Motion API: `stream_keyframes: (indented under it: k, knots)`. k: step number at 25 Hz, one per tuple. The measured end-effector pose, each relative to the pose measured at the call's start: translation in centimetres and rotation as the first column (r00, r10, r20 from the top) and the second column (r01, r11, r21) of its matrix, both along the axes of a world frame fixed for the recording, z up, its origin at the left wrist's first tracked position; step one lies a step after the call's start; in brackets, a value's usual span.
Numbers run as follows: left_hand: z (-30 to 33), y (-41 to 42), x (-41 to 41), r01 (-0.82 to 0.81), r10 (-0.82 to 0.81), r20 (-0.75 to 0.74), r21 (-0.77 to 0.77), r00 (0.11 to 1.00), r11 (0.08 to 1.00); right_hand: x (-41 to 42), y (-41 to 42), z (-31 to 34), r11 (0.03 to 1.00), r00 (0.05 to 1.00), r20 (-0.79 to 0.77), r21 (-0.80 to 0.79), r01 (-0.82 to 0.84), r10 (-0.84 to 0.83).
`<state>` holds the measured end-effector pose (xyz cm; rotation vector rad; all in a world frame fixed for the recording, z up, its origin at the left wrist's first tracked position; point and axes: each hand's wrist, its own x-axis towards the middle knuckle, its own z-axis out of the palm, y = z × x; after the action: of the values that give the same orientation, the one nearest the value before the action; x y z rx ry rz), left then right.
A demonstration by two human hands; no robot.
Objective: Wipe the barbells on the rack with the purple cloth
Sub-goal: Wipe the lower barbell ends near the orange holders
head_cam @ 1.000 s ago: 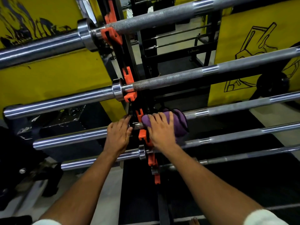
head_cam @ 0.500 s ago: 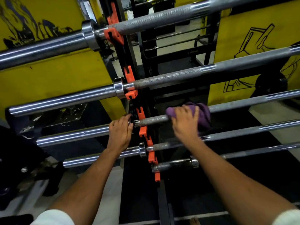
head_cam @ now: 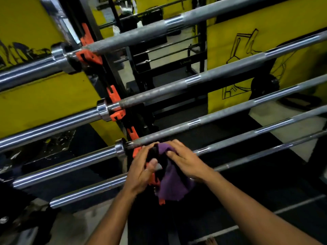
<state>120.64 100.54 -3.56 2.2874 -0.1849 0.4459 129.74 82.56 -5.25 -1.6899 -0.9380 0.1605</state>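
Note:
Several steel barbells lie across a black rack with orange hooks (head_cam: 115, 98). The third barbell (head_cam: 194, 123) runs just above my hands. The purple cloth (head_cam: 172, 184) hangs bunched between my hands, off the bars, in front of the rack post. My left hand (head_cam: 141, 169) grips its left side, fingers curled on the fabric. My right hand (head_cam: 185, 159) pinches its top from the right. The cloth hides part of the lower orange hooks and the fourth barbell (head_cam: 230, 141) near the post.
Yellow wall panels (head_cam: 247, 41) with black drawings stand behind the rack. Chrome barbell sleeves (head_cam: 53, 124) stick out to the left. A black weight plate (head_cam: 264, 85) leans at the right. Dark rubber flooring lies below, with more black racks behind.
My right hand slid the cloth right along the third barbell, then pulled it off. My left hand left the bar's collar and took hold of the cloth. The camera moved closer.

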Motion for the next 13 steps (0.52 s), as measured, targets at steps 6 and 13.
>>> stream_keyframes:
  k: [6, 13]
  knots:
    - [-1.1, -10.2, 5.1, 0.085, -0.08, -0.171, 0.023, 0.982, 0.996, 0.8, -12.3, -1.3, 0.942, 0.949, -0.034, -0.138, 0.305, -0.313]
    - [-0.5, -21.2, 7.3, 0.194, -0.177, -0.183, 0.08, 0.967, 0.978, -3.1, -17.9, -6.9, 0.614, 0.258, -0.921, 0.027, 0.789, -0.291]
